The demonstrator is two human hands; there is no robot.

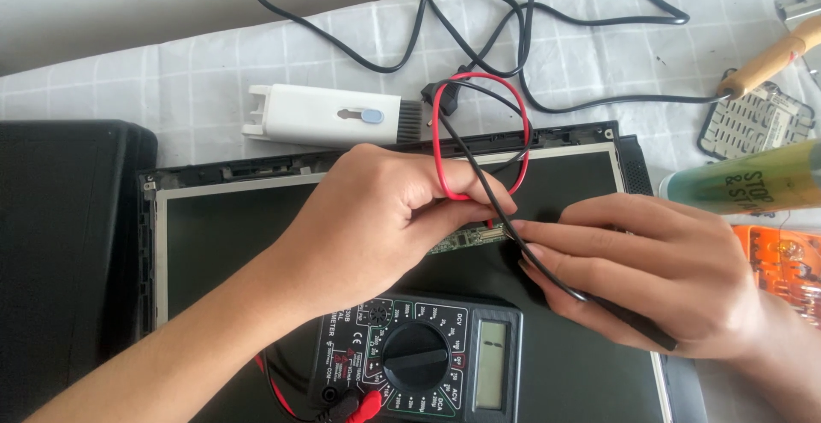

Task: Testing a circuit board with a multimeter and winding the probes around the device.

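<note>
Both hands are mid-probing: the left hand (376,222) pinches the red lead (440,145) and the right hand (650,278) grips the black probe (629,325) on the small circuit strip (466,237), so next comes steady contact and a glance at the multimeter (419,359)

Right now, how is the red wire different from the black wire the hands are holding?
The thin red wire curls in a loop above the left hand, which pinches it; the thin black wire runs fairly straight, slanting down into the right hand. The red one is bright, the black one dark. Both meet over the small green circuit strip on the flat screen panel.
</note>
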